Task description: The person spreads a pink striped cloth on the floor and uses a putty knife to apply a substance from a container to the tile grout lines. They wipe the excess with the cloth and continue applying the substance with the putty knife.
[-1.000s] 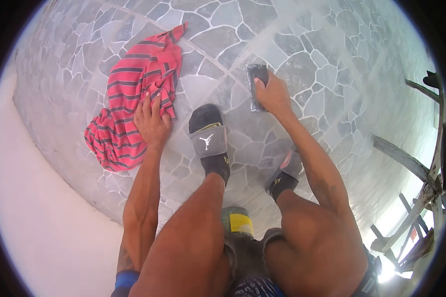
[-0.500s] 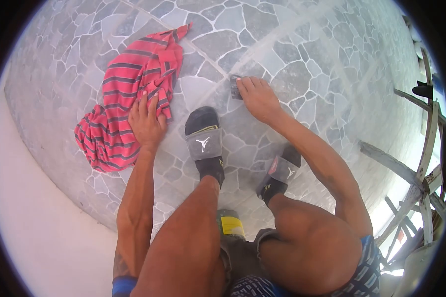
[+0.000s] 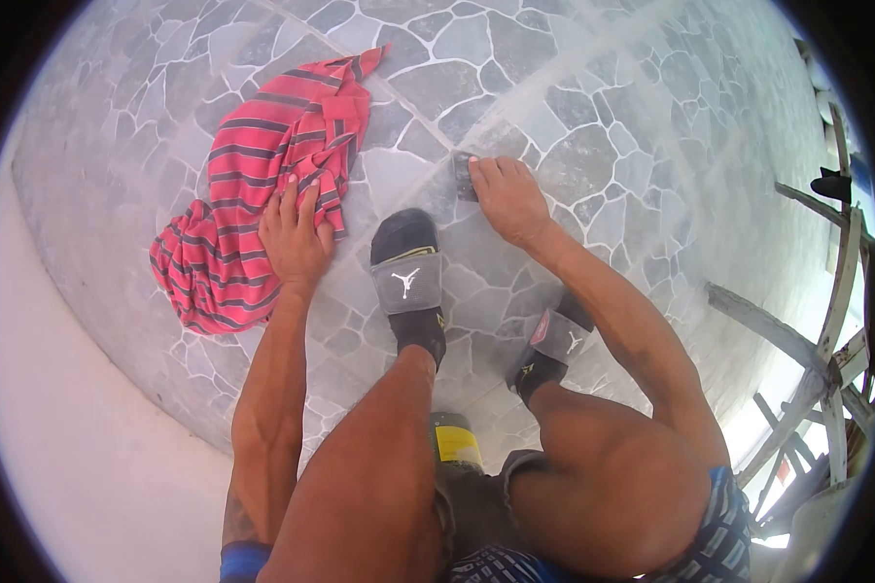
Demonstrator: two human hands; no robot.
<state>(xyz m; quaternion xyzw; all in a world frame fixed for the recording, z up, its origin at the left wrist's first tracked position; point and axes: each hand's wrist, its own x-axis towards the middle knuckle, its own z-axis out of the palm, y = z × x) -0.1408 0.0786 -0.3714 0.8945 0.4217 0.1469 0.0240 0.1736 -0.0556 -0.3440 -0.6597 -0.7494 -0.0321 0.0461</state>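
1. A grey floor (image 3: pixel 379 177) patterned like irregular stones with pale joints fills most of the frame, with a plain whitish surface (image 3: pixel 78 389) along the lower left edge.
2. Weathered wooden pieces (image 3: pixel 768 323) cross one another at the right edge, where bright light washes out detail.
3. A striped red cloth (image 3: pixel 248 175) lies bunched on the floor, upper left of the frame.
4. A dark flat block (image 3: pixel 465 179) sits on the floor just above centre; most of it is hidden.
5. A container with a yellow label (image 3: pixel 457 445) shows partly between the legs, low in the frame; its lower part is covered.
6. The left hand (image 3: pixel 297 241) rests palm down on the cloth's edge, fingers slightly spread, forearm running down to the lower left.
7. The right hand (image 3: pixel 510 199) lies over the block, fingers close together; its thumb is hard to make out, so I cannot tell whether it grips or presses.
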